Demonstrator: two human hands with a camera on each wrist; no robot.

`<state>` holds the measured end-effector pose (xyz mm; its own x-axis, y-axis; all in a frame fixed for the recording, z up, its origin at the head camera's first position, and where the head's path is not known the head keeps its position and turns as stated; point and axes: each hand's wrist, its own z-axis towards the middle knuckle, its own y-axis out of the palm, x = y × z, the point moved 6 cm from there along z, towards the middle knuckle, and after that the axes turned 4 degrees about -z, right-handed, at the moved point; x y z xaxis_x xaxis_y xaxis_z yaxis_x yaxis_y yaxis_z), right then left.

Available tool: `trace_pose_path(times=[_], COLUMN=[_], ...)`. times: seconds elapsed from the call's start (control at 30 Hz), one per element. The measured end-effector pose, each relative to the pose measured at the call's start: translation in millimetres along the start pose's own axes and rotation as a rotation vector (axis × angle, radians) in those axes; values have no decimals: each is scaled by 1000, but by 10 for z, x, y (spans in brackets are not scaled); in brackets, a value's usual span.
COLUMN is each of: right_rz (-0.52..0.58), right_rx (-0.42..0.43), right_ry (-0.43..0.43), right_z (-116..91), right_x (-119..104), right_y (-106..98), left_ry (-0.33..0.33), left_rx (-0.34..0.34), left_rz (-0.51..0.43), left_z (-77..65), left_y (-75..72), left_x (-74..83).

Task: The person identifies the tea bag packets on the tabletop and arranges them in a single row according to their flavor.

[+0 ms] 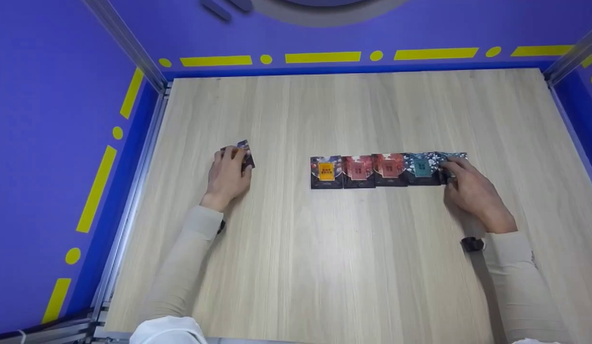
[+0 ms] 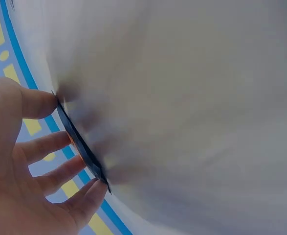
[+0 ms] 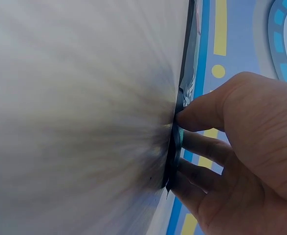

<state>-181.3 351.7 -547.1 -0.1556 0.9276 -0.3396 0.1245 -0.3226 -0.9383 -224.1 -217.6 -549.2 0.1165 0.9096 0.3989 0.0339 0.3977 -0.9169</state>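
Note:
A row of small, dark-bordered square sachets lies on the wooden table: one with an orange label [image 1: 326, 171], two with red labels [image 1: 358, 170], one with a teal label [image 1: 421, 167], and the end sachet [image 1: 457, 155] with a blue-white floral print. My right hand [image 1: 472, 188] has its thumb and fingertips on this end sachet and covers most of it. To the left, apart from the row, my left hand [image 1: 227, 177] holds a dark sachet [image 1: 248, 155], set at a slant. In the left wrist view, thumb and fingers span this sachet [image 2: 82, 144]; its printed face is mostly hidden.
The light wooden table [image 1: 296, 267] extends around the row and both forearms. Blue panels [image 1: 324, 38] with yellow marks border it at the back and sides, with metal frame rails [image 1: 128, 210] along the left edge. A black band [image 1: 472, 244] is at the right wrist.

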Motion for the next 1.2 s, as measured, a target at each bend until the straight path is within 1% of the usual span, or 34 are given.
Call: trace_pose_path(times=[0.2, 0.37, 0.63, 0.87, 1.07, 1.2], right_rz=[-5, -6, 4, 6, 7, 9], right_rx=[-10, -11, 2, -6, -17, -11], right_ry=[11, 4, -16, -19, -12, -18], right_z=[-5, 2, 3, -7, 2, 2], right_x=[4, 11, 17, 17, 23, 22], right_y=[11, 18, 8, 13, 21, 13], left_ry=[44, 89, 157, 172, 185, 193], left_rx=[-33, -54, -85, -132, -162, -181], left_rz=[9, 3, 1, 27, 33, 34], left_z=[-36, -69, -108, -105, -120, -116], left_y=[60, 81, 158, 247, 307, 345], left_x=[158, 303, 520, 690, 834, 928])
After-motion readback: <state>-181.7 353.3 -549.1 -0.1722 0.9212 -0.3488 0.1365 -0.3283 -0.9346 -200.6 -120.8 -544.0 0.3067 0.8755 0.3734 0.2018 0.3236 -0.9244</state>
